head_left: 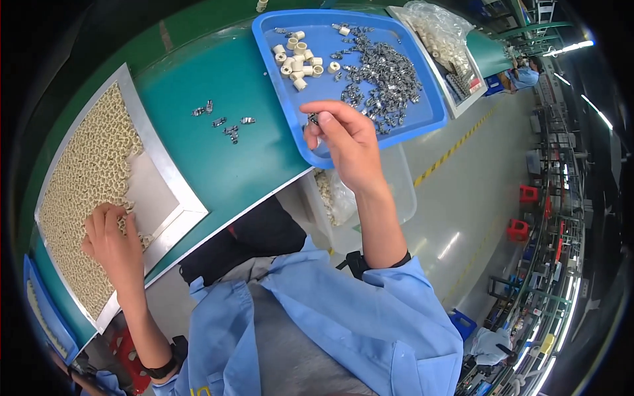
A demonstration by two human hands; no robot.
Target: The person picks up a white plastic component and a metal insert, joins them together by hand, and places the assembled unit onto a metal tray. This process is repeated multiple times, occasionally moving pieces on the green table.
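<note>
My left hand rests on the small beige ring-shaped parts that crowd a metal-framed tray. Its fingers are curled down and closed toward the thumb; what lies between the tips cannot be made out. Over the near edge of a blue tray, my right hand pinches a small dark metal fitting between thumb and forefinger. Beneath and beyond that hand, a heap of small metal fittings covers the blue tray's right part. Cream cylindrical sleeves are grouped at its left.
Several loose metal fittings lie on the green tabletop between the trays. A box with plastic-wrapped pale parts stands beyond the blue tray. Below the table edge is a translucent bin. Another blue tray is far left.
</note>
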